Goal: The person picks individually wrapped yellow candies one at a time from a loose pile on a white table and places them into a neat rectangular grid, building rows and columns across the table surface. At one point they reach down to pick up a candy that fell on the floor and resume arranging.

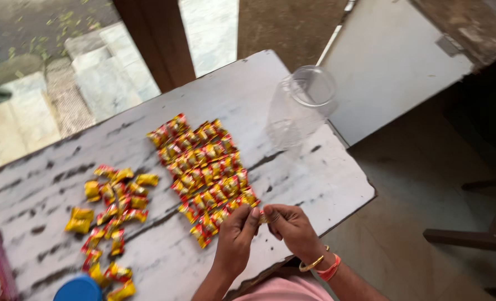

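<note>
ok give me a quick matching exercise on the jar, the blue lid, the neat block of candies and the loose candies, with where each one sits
Things:
1. clear jar
2. blue lid
3. neat block of candies
4. loose candies

Places:
A. near table edge, far left of the hands
B. table middle, just beyond the left hand and right hand
C. far right table corner
D. scattered left of the block

Pairs: 1-C, 2-A, 3-B, 4-D

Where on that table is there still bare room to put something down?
Bare patches: the far strip of the table behind the joined sweets, and between them and the clear jar. Crowded: the loose sweets and the near edge by both hands.
</note>
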Available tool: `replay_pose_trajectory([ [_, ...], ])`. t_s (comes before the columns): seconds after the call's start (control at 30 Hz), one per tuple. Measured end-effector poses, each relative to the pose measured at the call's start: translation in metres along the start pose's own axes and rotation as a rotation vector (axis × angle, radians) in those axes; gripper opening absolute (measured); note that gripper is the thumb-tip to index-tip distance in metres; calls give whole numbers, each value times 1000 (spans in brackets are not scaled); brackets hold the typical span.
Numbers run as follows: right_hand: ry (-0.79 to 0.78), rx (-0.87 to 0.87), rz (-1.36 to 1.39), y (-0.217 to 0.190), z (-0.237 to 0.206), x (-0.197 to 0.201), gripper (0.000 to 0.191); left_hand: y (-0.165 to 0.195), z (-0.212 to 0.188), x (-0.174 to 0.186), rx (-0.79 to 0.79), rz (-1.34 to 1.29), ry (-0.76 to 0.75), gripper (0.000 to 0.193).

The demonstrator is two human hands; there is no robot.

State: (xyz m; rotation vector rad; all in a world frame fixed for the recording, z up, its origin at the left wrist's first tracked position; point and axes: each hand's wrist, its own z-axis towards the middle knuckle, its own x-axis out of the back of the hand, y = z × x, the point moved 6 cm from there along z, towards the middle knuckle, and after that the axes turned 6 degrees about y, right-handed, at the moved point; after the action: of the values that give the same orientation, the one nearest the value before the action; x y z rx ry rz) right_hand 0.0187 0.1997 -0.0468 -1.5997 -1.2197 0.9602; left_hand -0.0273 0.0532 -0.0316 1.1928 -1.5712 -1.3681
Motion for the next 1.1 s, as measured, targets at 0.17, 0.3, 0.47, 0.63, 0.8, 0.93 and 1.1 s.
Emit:
replay_pose_trajectory([
  [0.17, 51, 5, 55, -2, -9, 2, 39, -4, -2, -6, 22, -24, -57, 36],
  [0.3, 93, 22, 90, 5, -12, 2, 37, -4, -2, -6, 6, -39, -61, 35],
  [0.47, 51, 128, -30, -2, -15, -6, 29, 6, -5, 3, -17, -21, -19, 34],
  [0.63, 63, 91, -63, -5, -16, -19, 28, 21, -14, 13, -29, -26, 3, 34],
  [0.8, 39, 83, -74, -3, -17, -27, 28, 21, -23, 21, -41, -9, 49, 34],
  [0.93, 64, 89, -107, -3, -16, -27, 25, 17, -25, 25, -30, -43, 124, 36],
  [1.1, 96, 59, -95, -9, -6, -28, 22, 21, -27, 32, -17, 8, 147, 32],
])
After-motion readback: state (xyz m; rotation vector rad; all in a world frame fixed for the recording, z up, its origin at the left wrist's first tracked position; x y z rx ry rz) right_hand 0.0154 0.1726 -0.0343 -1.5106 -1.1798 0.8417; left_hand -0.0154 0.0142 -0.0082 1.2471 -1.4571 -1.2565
